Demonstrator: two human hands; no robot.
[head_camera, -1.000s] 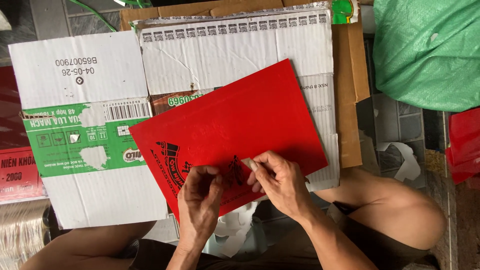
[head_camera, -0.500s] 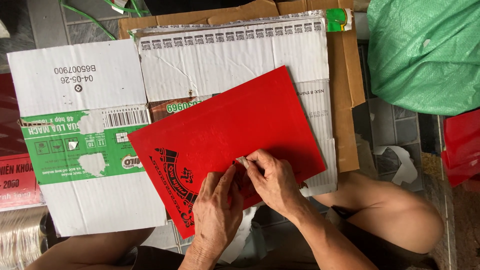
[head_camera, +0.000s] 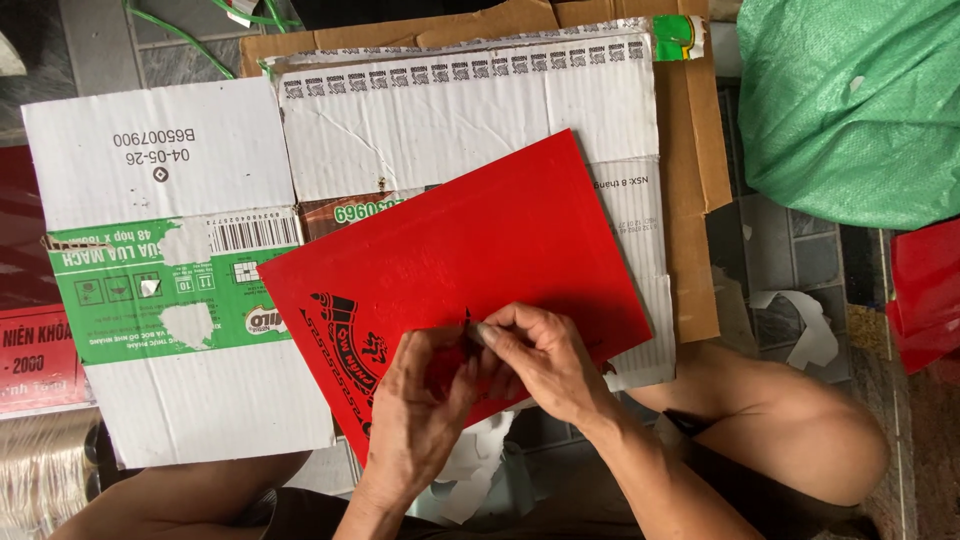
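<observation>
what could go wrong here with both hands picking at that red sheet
The left hand and right hand pinch at one small spot on the red sheet, so a thin piece could tear. The sheet lies loose on flattened cardboard and may slide. White scraps below could get mixed in.

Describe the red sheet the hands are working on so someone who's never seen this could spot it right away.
Flattened white cardboard boxes cover the tiled floor. On them, tilted, lies the red sheet, with both hands, left hand and right hand, meeting at its near edge. Only it is glossy red with a curved black emblem.
</observation>
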